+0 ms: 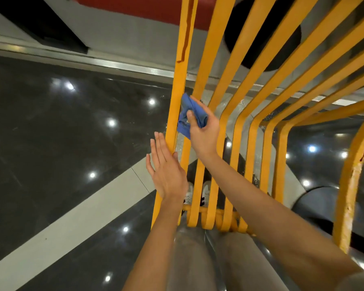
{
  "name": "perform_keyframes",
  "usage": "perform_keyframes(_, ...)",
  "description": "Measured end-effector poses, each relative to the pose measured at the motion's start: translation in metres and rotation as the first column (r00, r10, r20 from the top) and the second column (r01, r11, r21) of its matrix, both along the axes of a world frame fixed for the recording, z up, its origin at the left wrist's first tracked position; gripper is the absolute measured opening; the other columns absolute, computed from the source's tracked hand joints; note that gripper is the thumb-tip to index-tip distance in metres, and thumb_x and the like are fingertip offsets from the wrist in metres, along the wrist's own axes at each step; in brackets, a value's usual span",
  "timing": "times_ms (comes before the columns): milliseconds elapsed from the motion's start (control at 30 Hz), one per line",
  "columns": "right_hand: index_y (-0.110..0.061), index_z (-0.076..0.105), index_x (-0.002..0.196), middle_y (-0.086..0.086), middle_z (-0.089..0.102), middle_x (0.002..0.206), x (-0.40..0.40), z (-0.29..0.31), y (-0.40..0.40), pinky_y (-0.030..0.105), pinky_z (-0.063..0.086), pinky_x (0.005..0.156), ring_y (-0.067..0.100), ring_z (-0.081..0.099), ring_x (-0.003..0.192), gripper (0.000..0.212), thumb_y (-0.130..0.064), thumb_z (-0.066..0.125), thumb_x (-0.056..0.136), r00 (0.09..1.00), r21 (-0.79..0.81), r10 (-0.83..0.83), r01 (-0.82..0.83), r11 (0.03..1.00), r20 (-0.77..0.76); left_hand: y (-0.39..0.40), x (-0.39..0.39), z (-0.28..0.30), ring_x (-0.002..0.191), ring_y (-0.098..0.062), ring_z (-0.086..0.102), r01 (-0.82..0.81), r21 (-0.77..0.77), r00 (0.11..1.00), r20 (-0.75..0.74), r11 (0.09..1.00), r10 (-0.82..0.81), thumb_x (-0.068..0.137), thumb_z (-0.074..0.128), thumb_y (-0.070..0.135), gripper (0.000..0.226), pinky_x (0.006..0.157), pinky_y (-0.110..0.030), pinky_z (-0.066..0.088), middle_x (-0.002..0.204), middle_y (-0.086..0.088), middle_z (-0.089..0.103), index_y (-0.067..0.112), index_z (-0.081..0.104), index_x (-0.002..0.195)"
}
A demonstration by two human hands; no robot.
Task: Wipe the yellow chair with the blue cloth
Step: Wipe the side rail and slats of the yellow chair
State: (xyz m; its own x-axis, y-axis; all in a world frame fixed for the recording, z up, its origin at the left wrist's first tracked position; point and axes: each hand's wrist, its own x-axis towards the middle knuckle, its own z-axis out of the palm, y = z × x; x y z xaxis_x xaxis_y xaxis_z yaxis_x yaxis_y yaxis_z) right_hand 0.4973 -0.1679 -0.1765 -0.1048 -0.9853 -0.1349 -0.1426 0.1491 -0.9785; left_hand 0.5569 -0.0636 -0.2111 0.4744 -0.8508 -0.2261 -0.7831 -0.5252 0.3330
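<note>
The yellow chair fills the right half of the view, its long metal slats running from the bottom centre up to the top. My right hand grips a bunched blue cloth and holds it against the left slats, thumb on top of the fabric. My left hand is flat with straight fingers, resting against the outer left slat just below the cloth.
A dark glossy floor with a pale stripe lies to the left. My grey-trousered legs and white shoes show beneath the slats. A chipped yellow armrest curves at the right edge.
</note>
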Motion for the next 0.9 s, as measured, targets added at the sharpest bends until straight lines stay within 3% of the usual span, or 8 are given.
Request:
perform_keyframes(133,0.005,0.061,0.122,0.015,0.064,0.125,0.005,0.014,-0.065,0.026,0.045,0.104,0.022,0.056,0.122,0.031,0.002,0.058,0.092,0.994,-0.100,-0.112,0.112,0.989,-0.003,-0.003,0.001,0.000,0.151,-0.014,0.008,0.010,-0.003,1.000,0.011,1.000,-0.010,0.103,0.024,0.029,0.058,0.121,-0.041,0.016,0.164,0.002,0.013,0.016,0.006,0.156)
perform_keyframes(233,0.006,0.061,0.122,0.012,0.064,0.125,0.006,0.015,-0.063,0.027,0.046,0.103,0.020,0.056,0.123,0.032,0.006,0.057,0.091,0.994,-0.146,-0.101,0.107,0.983,0.051,-0.001,0.000,0.000,0.151,-0.015,0.009,0.010,-0.008,1.000,0.010,1.000,-0.010,0.103,0.026,0.028,0.058,0.121,-0.042,0.019,0.164,0.002,0.015,0.016,0.007,0.156)
perform_keyframes(400,0.009,0.061,0.120,0.013,0.064,0.121,-0.009,-0.013,-0.001,0.017,0.048,0.094,-0.001,0.059,0.111,0.032,0.012,0.057,0.089,0.999,0.006,0.045,-0.045,0.999,-0.010,0.001,0.001,0.000,0.151,-0.014,0.010,0.009,-0.005,1.000,-0.003,1.000,-0.009,0.102,0.027,0.029,0.058,0.120,-0.043,0.022,0.163,0.002,0.016,0.015,0.011,0.156)
perform_keyframes(467,0.005,0.062,0.121,0.016,0.066,0.118,-0.012,-0.012,-0.023,0.034,0.053,0.095,0.013,0.063,0.111,0.031,0.006,0.059,0.090,0.997,0.080,0.071,-0.069,0.994,-0.023,0.000,0.001,0.000,0.151,-0.014,0.009,0.015,-0.004,1.000,0.002,1.000,-0.015,0.102,0.028,0.029,0.058,0.120,-0.043,0.021,0.164,0.002,0.015,0.015,0.010,0.156)
perform_keyframes(533,0.002,0.063,0.121,0.014,0.068,0.115,-0.007,0.003,-0.059,0.048,0.053,0.094,0.025,0.064,0.111,0.031,0.002,0.060,0.089,0.999,0.025,-0.031,0.032,0.999,-0.025,-0.001,0.001,0.000,0.151,-0.015,0.009,0.024,0.001,1.000,0.015,1.000,-0.024,0.103,0.027,0.028,0.058,0.120,-0.043,0.020,0.164,0.001,0.015,0.014,0.009,0.156)
perform_keyframes(667,0.006,0.064,0.119,0.016,0.066,0.120,0.012,0.031,-0.084,0.025,0.047,0.101,0.026,0.058,0.120,0.030,0.005,0.060,0.089,0.977,-0.154,-0.212,0.213,0.965,0.027,0.000,0.001,0.000,0.151,-0.016,0.008,0.022,0.006,1.000,0.017,1.000,-0.022,0.103,0.025,0.029,0.058,0.121,-0.043,0.019,0.164,0.001,0.014,0.014,0.007,0.156)
perform_keyframes(767,0.008,0.061,0.121,0.013,0.064,0.123,0.013,0.019,-0.030,0.021,0.047,0.099,0.018,0.059,0.119,0.032,0.009,0.060,0.089,0.993,-0.152,-0.122,0.120,0.981,-0.004,0.001,0.000,0.002,0.151,-0.015,0.009,0.020,0.005,1.000,0.012,1.000,-0.020,0.102,0.025,0.029,0.058,0.120,-0.044,0.021,0.163,0.002,0.016,0.014,0.008,0.156)
perform_keyframes(900,0.003,0.064,0.122,0.013,0.066,0.123,0.000,0.002,0.011,0.027,0.050,0.096,0.017,0.062,0.114,0.037,0.009,0.064,0.085,0.958,-0.188,0.070,-0.127,0.974,-0.280,0.000,0.002,0.003,0.151,-0.015,0.010,0.015,-0.006,1.000,-0.002,1.000,-0.015,0.102,0.023,0.031,0.057,0.119,-0.044,0.022,0.163,0.002,0.018,0.014,0.011,0.155)
